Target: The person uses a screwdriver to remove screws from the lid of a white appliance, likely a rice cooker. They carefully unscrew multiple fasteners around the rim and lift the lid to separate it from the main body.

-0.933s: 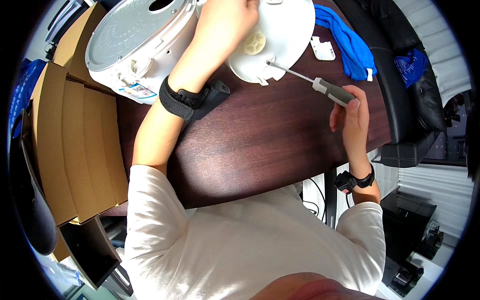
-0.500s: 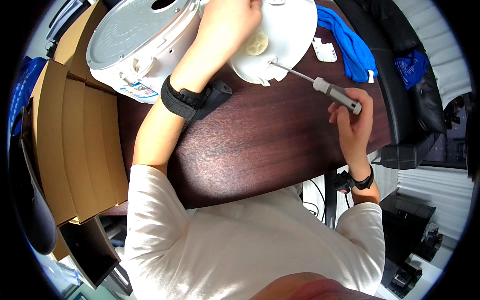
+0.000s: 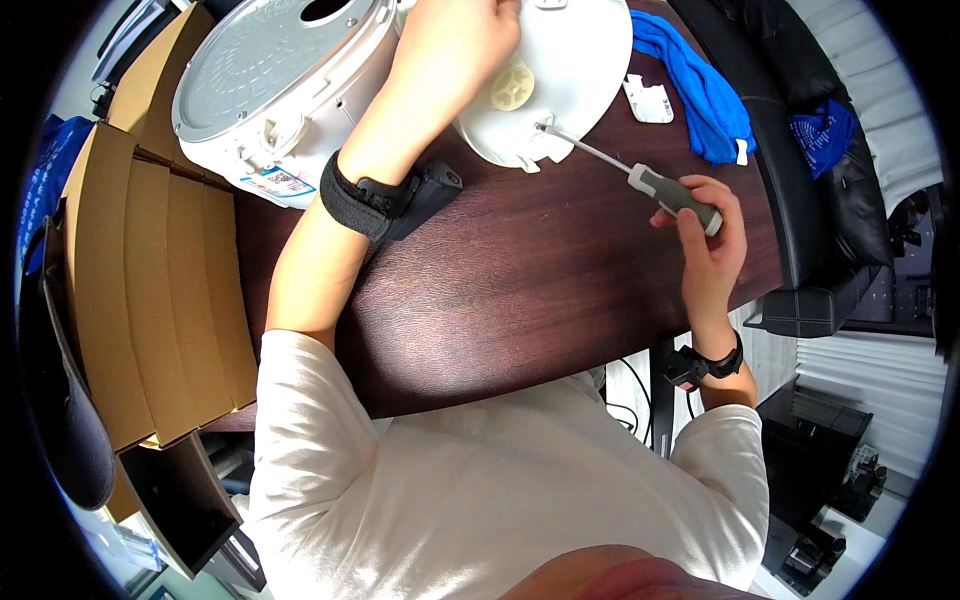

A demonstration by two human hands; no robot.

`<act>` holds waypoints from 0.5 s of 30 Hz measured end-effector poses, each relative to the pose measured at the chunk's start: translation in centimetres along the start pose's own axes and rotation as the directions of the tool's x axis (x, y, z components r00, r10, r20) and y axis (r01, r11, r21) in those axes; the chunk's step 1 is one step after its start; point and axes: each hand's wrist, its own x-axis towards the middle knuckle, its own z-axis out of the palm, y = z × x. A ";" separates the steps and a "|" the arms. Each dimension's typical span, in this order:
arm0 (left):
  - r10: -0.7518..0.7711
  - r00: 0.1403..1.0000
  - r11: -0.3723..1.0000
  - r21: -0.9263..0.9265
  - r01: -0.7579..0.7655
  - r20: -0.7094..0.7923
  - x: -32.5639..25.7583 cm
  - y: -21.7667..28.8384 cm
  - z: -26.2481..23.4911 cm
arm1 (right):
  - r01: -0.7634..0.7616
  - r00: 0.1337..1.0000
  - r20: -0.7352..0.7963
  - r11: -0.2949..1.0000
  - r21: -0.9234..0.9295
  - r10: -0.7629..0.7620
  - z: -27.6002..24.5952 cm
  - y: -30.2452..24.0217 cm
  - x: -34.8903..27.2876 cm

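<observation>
My right hand [image 3: 714,230] is closed round the end of a grey screwdriver [image 3: 672,190]. The screwdriver's shaft slants up to the left, and its tip meets the near edge of a white plastic cover [image 3: 590,70], beside a small notch. My left hand [image 3: 460,45] reaches over the cover's left side, and its fingers are mostly cut off by the top of the picture. A cream round knob-like part [image 3: 512,87] sits on the cover below that hand. Left of my forearm stands a white appliance body [image 3: 300,120] with a grey metal lid-like face.
A small white plastic piece [image 3: 649,101] and a blue cloth [image 3: 690,90] lie on the dark wooden table [image 3: 480,300] to the right. Brown cardboard boxes [image 3: 160,300] line the left side. A black sofa [image 3: 800,230] stands beyond the right edge.
The screwdriver handle has turned about its axis, so a broader dark grip panel faces up. My right fingers have shifted on it slightly. The cover and my left arm have barely moved.
</observation>
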 end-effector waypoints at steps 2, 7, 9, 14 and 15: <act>-0.011 1.000 1.000 -0.001 0.011 0.000 0.0 -0.1 0.0 | -0.002 0.997 -0.075 0.998 0.061 0.006 -0.7 0.5 0.2; -0.034 0.999 0.999 -0.003 0.034 -0.007 0.0 -0.1 0.2 | 0.036 0.968 -0.246 0.941 0.338 0.052 -1.7 1.9 3.3; -0.019 1.000 1.000 0.001 0.019 -0.002 0.0 -0.2 0.2 | -0.056 0.956 -0.262 0.960 0.273 0.131 -1.3 2.3 4.9; -0.029 1.000 1.000 -0.009 0.029 0.012 0.1 -0.2 0.1 | -0.228 0.949 -0.213 0.973 0.043 0.232 -0.1 2.5 7.8; -0.036 0.999 0.999 -0.007 0.036 0.013 0.1 -0.2 0.0 | -0.237 0.957 -0.170 0.972 0.011 0.235 0.1 2.5 8.3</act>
